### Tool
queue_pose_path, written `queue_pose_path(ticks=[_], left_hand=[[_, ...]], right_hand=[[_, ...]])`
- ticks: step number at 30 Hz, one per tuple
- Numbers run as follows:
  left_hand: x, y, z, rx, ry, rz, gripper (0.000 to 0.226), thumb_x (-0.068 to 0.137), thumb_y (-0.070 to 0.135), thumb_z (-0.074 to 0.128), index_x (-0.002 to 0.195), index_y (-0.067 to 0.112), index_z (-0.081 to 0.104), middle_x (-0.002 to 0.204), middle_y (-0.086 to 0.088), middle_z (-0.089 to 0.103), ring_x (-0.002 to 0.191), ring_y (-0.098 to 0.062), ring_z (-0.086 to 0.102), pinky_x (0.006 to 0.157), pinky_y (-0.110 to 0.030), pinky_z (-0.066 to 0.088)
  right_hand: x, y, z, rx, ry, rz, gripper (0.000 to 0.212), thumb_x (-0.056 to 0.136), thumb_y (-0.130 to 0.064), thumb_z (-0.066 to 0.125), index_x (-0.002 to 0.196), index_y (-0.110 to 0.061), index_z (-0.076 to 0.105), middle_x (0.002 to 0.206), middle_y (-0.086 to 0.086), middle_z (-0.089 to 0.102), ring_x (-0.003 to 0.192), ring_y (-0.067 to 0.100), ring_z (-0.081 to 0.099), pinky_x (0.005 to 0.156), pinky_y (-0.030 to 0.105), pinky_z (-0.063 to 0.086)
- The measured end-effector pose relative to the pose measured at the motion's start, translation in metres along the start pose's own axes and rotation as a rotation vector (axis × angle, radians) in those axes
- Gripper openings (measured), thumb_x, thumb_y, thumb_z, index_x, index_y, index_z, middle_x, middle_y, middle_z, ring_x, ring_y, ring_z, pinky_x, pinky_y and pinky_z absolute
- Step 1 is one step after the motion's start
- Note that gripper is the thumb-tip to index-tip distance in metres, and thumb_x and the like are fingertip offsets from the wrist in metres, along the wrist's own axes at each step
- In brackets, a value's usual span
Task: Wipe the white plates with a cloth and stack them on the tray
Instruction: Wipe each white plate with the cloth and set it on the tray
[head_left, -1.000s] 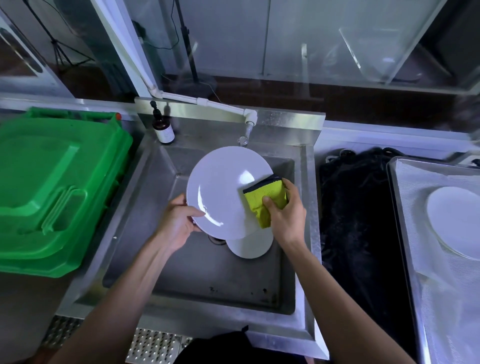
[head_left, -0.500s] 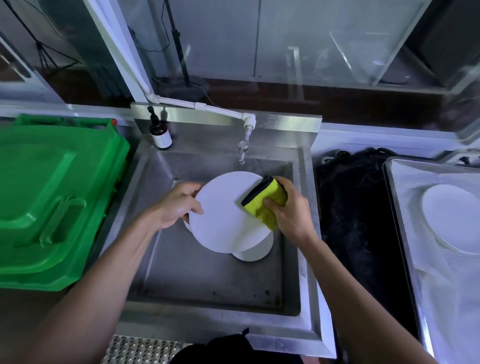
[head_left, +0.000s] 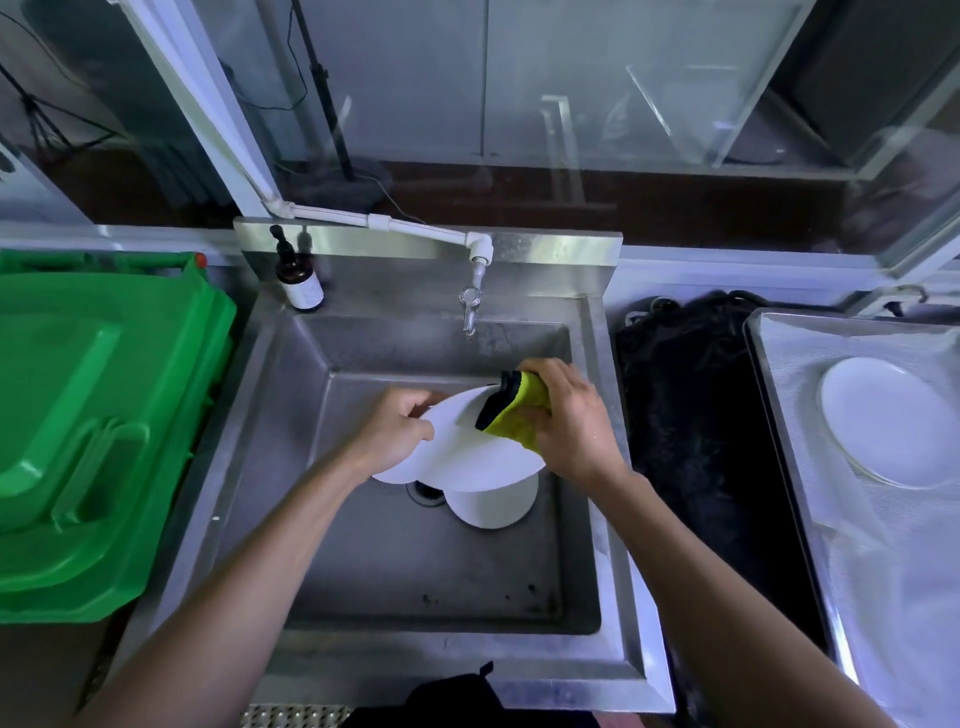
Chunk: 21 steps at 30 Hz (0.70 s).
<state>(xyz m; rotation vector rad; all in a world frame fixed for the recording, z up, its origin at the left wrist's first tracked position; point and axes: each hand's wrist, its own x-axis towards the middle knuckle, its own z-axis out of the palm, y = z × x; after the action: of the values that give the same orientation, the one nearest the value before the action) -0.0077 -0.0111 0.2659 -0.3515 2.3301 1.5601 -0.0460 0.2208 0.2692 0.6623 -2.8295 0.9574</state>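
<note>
Head view, looking down on the steel sink (head_left: 291, 415), taken here as the landmark. Above the basin your left hand (head_left: 392, 434) grips the left rim of a white plate (head_left: 467, 460), thumb curled over the upper face, fingers hidden beneath. Your right hand (head_left: 566, 421) clutches a yellow cloth with a dark edge (head_left: 511, 410) and presses it onto the plate's far right portion; the fingers are curled round the cloth. The plate is held roughly flat, clear of the basin floor. Directly under it, near the sink's drain (head_left: 423, 491), a second white plate (head_left: 493, 506) lies in the basin, partly covered by the held one. At the sink's back edge the faucet (head_left: 470, 306) hangs over the basin, and a brown pump bottle (head_left: 298, 283) stands on the back left corner. Left of the sink lies a green bin lid (head_left: 104, 415). Right of the sink sits a black mass (head_left: 696, 415) of uncertain make, and beyond it the tray (head_left: 779, 431), lined with a pale mesh sheet, which carries a plate stack (head_left: 888, 421) whose count cannot be told
</note>
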Motion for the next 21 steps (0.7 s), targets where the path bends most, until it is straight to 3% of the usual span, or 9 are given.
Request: queue_pose_path(ticks=[2, 4, 6, 7, 10, 13, 15, 18, 21], left_hand=[[-0.006, -0.003, 0.008, -0.155, 0.112, 0.026, 0.048, 0.084, -0.016, 0.056, 0.118, 0.012, 0.074, 0.104, -0.006, 0.077, 0.082, -0.005, 0.065, 0.072, -0.019, 0.047], [-0.015, -0.015, 0.013, -0.268, 0.321, 0.035, 0.044, 0.085, -0.010, 0.062, 0.117, 0.017, 0.075, 0.102, 0.001, 0.078, 0.082, 0.003, 0.068, 0.072, -0.012, 0.051], [-0.025, -0.035, 0.013, -0.414, 0.511, -0.042, 0.029, 0.084, 0.002, 0.069, 0.108, 0.015, 0.077, 0.094, -0.001, 0.079, 0.088, -0.010, 0.074, 0.070, -0.026, 0.058], [-0.030, -0.043, 0.012, -0.508, 0.524, -0.123, 0.024, 0.083, 0.012, 0.070, 0.106, 0.011, 0.076, 0.092, -0.006, 0.079, 0.087, -0.021, 0.076, 0.065, -0.033, 0.059], [-0.032, -0.045, 0.016, -0.769, 0.245, -0.415, 0.053, 0.087, 0.050, 0.064, 0.116, 0.006, 0.069, 0.104, -0.013, 0.078, 0.090, -0.036, 0.076, 0.060, -0.036, 0.058], [-0.019, -0.024, 0.021, -0.962, 0.053, -0.487, 0.069, 0.090, 0.068, 0.057, 0.119, 0.005, 0.064, 0.111, -0.013, 0.076, 0.096, -0.036, 0.075, 0.056, -0.034, 0.060], [-0.012, -0.009, 0.024, -1.002, 0.078, -0.486, 0.063, 0.090, 0.060, 0.062, 0.118, 0.003, 0.066, 0.109, -0.011, 0.077, 0.093, -0.033, 0.076, 0.053, -0.030, 0.059], [-0.009, 0.002, 0.026, -1.076, 0.134, -0.484, 0.037, 0.095, 0.029, 0.063, 0.118, 0.000, 0.065, 0.105, -0.014, 0.077, 0.090, -0.030, 0.077, 0.049, -0.026, 0.055], [-0.010, 0.004, 0.028, -1.223, 0.176, -0.458, 0.022, 0.095, 0.010, 0.060, 0.112, -0.004, 0.062, 0.100, -0.022, 0.076, 0.086, -0.033, 0.077, 0.055, -0.032, 0.060]], right_hand=[[-0.003, 0.003, 0.000, -0.010, 0.076, -0.006, 0.056, 0.067, 0.001, 0.074, 0.118, -0.013, 0.060, 0.108, 0.003, 0.063, 0.095, 0.031, 0.056, 0.076, 0.043, 0.049], [-0.007, 0.006, 0.001, -0.012, 0.154, 0.002, 0.054, 0.067, 0.000, 0.076, 0.117, -0.012, 0.061, 0.104, 0.004, 0.063, 0.091, 0.032, 0.056, 0.074, 0.040, 0.047], [-0.009, 0.008, 0.003, -0.003, 0.216, 0.013, 0.050, 0.070, -0.001, 0.077, 0.117, -0.010, 0.061, 0.103, 0.005, 0.063, 0.089, 0.031, 0.055, 0.074, 0.041, 0.047], [-0.010, 0.009, 0.005, 0.000, 0.242, 0.014, 0.048, 0.071, 0.000, 0.076, 0.116, -0.010, 0.061, 0.103, 0.005, 0.063, 0.088, 0.031, 0.054, 0.075, 0.043, 0.047], [-0.012, 0.004, 0.013, -0.020, 0.308, -0.021, 0.045, 0.071, 0.004, 0.076, 0.113, -0.009, 0.063, 0.103, 0.005, 0.063, 0.087, 0.030, 0.052, 0.075, 0.044, 0.045], [-0.017, -0.003, 0.023, -0.031, 0.320, -0.089, 0.048, 0.067, 0.006, 0.065, 0.114, -0.006, 0.064, 0.107, 0.007, 0.064, 0.091, 0.030, 0.053, 0.076, 0.041, 0.041], [-0.020, -0.004, 0.026, -0.047, 0.316, -0.117, 0.051, 0.065, 0.007, 0.063, 0.114, -0.006, 0.063, 0.106, 0.010, 0.064, 0.091, 0.034, 0.055, 0.076, 0.044, 0.042], [-0.025, -0.001, 0.027, -0.065, 0.345, -0.159, 0.052, 0.067, 0.008, 0.060, 0.116, -0.011, 0.059, 0.107, 0.009, 0.064, 0.095, 0.034, 0.056, 0.080, 0.044, 0.042], [-0.029, 0.005, 0.025, -0.050, 0.322, -0.188, 0.063, 0.063, 0.015, 0.068, 0.119, -0.013, 0.057, 0.115, 0.005, 0.062, 0.102, 0.031, 0.055, 0.088, 0.038, 0.039]])
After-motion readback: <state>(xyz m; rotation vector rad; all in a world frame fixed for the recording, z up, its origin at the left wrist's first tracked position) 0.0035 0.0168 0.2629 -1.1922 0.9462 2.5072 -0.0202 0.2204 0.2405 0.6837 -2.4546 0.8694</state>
